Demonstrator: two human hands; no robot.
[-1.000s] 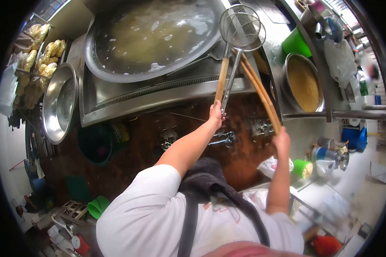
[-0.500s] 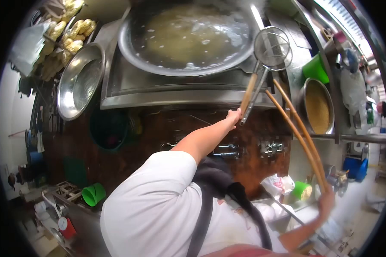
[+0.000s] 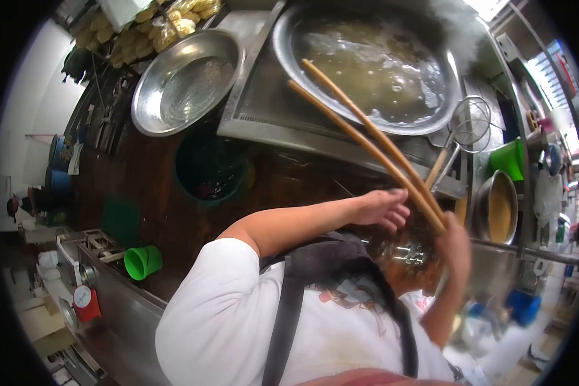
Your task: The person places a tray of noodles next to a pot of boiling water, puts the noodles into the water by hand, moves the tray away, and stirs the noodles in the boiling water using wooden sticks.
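My right hand (image 3: 454,248) is closed around the lower ends of a pair of long wooden chopsticks (image 3: 373,152), slightly blurred. Their far tips overlap the near left rim of a big metal pot (image 3: 360,122) of bubbling, cloudy liquid. My left hand (image 3: 386,209) has its fingers loosely apart and holds nothing. It lies beside the chopsticks; whether the thumb touches them I cannot tell. Two wire strainers (image 3: 471,125) rest right of the pot, their handles pointing toward me.
Left of the stove (image 3: 251,125) stands a wide metal basin (image 3: 148,106), with a dark green tub (image 3: 180,167) below it on the wet floor. On the right are a green bucket (image 3: 508,159) and a metal bowl of tan contents (image 3: 501,209). Another green bucket (image 3: 143,262) sits at lower left.
My left hand has let go of the strainer handle and drawn back toward me. My right hand has swung the chopsticks leftward, over the pot's edge. The view has turned.
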